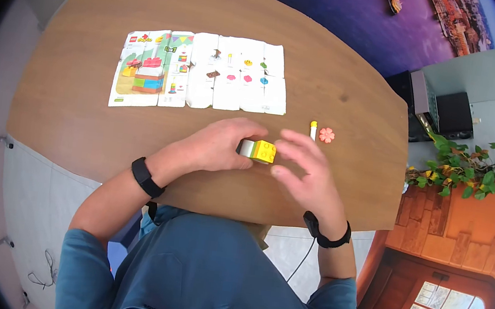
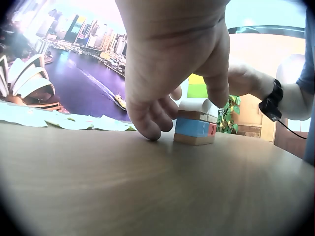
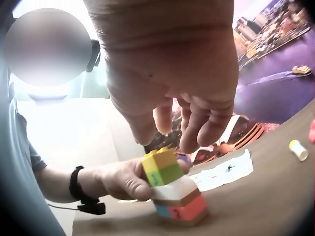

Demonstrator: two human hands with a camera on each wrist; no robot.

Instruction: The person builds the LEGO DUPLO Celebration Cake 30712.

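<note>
A small cake-like stack of Duplo bricks (image 1: 265, 151) stands on the table, with a yellow brick (image 3: 160, 160) on top of a green one (image 3: 167, 175). Below them come a white rounded brick (image 3: 178, 189), brown layers, and a blue and red level (image 3: 188, 208) with a number 2 on it. My left hand (image 1: 215, 145) holds the stack from the left, thumb on the near side and fingers on the far side. Close over the yellow brick hangs my right hand (image 1: 308, 167), fingers spread and loosely bent, with nothing between them.
Beyond the hands lies an unfolded Duplo instruction sheet (image 1: 199, 97). A white candle piece with a yellow tip (image 1: 313, 131) and a pink flower piece (image 1: 326, 135) lie to the right of the stack. The table's near edge (image 1: 222, 217) runs close to my lap.
</note>
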